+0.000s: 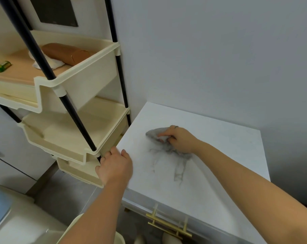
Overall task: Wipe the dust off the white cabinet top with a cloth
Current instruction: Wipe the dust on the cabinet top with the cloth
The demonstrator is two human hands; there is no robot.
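The cabinet top (210, 155) stands against the wall (210, 50), with a tiered shelf rack (70, 106) just to its left. The cloth (159, 138) lies on the top, toward its back left, under the right hand (179, 139). The left hand (114, 166) rests at the top's left edge, beside the rack. A handle (168, 225) sits on the cabinet's front, below the top. In the rack's upper tray lie a packet (66, 53) and a small box (3, 66), left of it.

Home corner (tiered storage rack (64, 110), cabinet (210, 138)).

Matt white cabinet top (219, 147); soft grey cloth (156, 133); brass handle (168, 224).
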